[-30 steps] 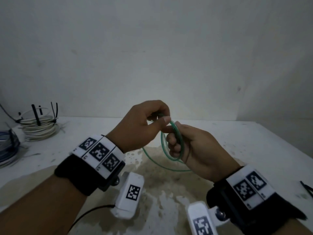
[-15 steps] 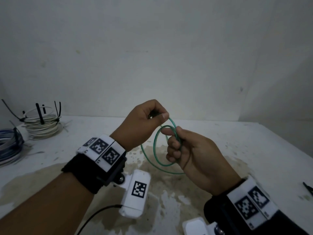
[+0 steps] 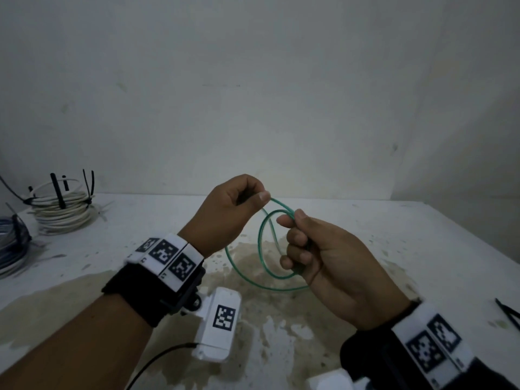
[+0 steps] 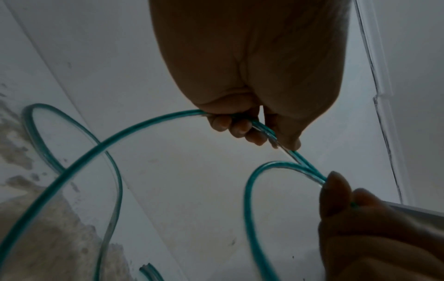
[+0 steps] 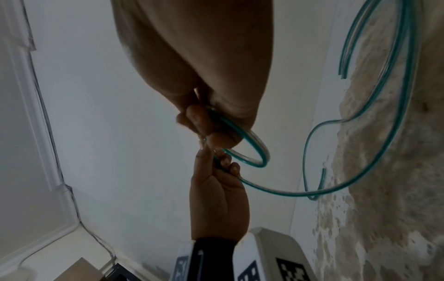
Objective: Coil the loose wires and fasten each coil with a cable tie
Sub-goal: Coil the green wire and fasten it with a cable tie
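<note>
A thin green wire point(image 3: 260, 249) hangs in loops above the stained white table point(image 3: 365, 249). My left hand point(image 3: 233, 209) pinches a strand of it between thumb and forefinger at the top. Just to its right, my right hand point(image 3: 318, 254) has its fingers curled round the gathered loops and pinches the wire near its thumb. In the left wrist view the green wire point(image 4: 120, 136) runs through the left hand point(image 4: 250, 125) to the right hand point(image 4: 336, 192). The right wrist view shows the green wire point(image 5: 254, 150) looped in the right hand point(image 5: 211, 125), its free ends trailing over the table.
Tied coils stand at the far left: a white coil point(image 3: 63, 212) with black cable ties and a blue-grey coil point(image 3: 11, 246). Loose black cable ties point(image 3: 509, 312) lie at the right edge. A wall rises behind the table.
Both hands have drawn slightly apart, the left lifting its strand up. The green wire has opened from a small tight loop into larger loops hanging lower.
</note>
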`<action>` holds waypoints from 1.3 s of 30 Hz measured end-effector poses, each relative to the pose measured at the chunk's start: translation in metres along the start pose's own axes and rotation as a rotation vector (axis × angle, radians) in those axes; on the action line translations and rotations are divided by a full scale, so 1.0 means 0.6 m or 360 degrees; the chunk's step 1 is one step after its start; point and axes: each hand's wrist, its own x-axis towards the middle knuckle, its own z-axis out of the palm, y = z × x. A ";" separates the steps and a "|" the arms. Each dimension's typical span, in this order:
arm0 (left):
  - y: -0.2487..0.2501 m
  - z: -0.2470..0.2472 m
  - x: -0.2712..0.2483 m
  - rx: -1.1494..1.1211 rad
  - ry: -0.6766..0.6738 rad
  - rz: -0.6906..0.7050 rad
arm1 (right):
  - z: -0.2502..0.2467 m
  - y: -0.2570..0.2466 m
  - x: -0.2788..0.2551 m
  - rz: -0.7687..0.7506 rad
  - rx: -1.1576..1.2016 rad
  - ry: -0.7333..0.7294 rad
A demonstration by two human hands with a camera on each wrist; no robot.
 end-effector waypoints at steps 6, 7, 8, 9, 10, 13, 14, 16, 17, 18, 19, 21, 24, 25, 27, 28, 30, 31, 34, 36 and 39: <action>-0.015 -0.002 0.001 -0.0008 0.0021 -0.0090 | 0.000 -0.016 -0.003 -0.0018 0.0042 0.0016; -0.020 0.000 0.000 -0.0008 -0.0002 -0.0111 | 0.000 -0.024 -0.002 -0.0047 0.0054 0.0006; -0.024 0.002 -0.002 -0.0028 -0.0021 -0.0141 | 0.001 -0.035 0.000 -0.0071 0.0077 -0.0010; -0.028 0.004 -0.004 -0.0059 -0.0043 -0.0170 | 0.001 -0.049 0.003 -0.0085 0.0106 -0.0022; -0.032 0.006 -0.006 -0.0087 -0.0074 -0.0185 | 0.002 -0.065 0.006 -0.0089 0.0136 -0.0028; -0.034 0.013 -0.008 -0.0106 -0.0170 -0.0164 | 0.004 -0.116 0.018 -0.0151 0.0187 0.0023; -0.032 0.016 -0.008 -0.0089 -0.0191 -0.0147 | 0.004 -0.132 0.023 -0.0186 0.0205 0.0049; -0.035 0.019 -0.004 0.0013 -0.0212 -0.0106 | 0.000 -0.166 0.032 -0.0277 0.0266 0.0094; -0.037 0.019 -0.003 0.0102 -0.0205 -0.0082 | -0.002 -0.185 0.035 -0.0335 0.0301 0.0125; -0.040 0.017 -0.002 0.0177 -0.0190 -0.0059 | -0.006 -0.204 0.036 -0.0392 0.0334 0.0156; -0.042 0.014 -0.003 0.0209 -0.0167 -0.0037 | -0.010 -0.222 0.036 -0.0445 0.0366 0.0172; -0.044 0.007 -0.003 0.0224 -0.0119 -0.0002 | -0.022 -0.250 0.036 -0.0518 0.0424 0.0191; -0.042 -0.002 -0.003 0.0322 -0.0080 0.0091 | -0.036 -0.262 0.042 -0.0486 0.0438 0.0207; -0.041 -0.004 -0.002 0.0375 -0.0112 0.0120 | -0.038 -0.258 0.046 -0.0464 0.0417 0.0213; -0.040 -0.006 -0.002 0.0514 -0.0236 0.0147 | -0.041 -0.245 0.058 -0.0421 0.0340 0.0247; -0.041 -0.007 -0.003 0.0565 -0.0294 0.0122 | -0.044 -0.238 0.063 -0.0403 0.0305 0.0262; -0.042 -0.010 -0.005 0.0628 -0.0394 0.0060 | -0.051 -0.224 0.072 -0.0368 0.0266 0.0286; -0.042 -0.011 -0.007 0.0686 -0.0462 0.0069 | -0.056 -0.219 0.075 -0.0350 0.0257 0.0298; -0.047 -0.015 -0.009 0.0867 -0.0703 0.0212 | -0.071 -0.207 0.084 -0.0302 0.0262 0.0324; -0.052 -0.017 -0.008 0.0873 -0.0730 0.0267 | -0.078 -0.202 0.087 -0.0263 0.0239 0.0343; -0.056 -0.018 -0.009 0.0875 -0.0567 0.0302 | -0.093 -0.190 0.091 -0.0196 0.0202 0.0383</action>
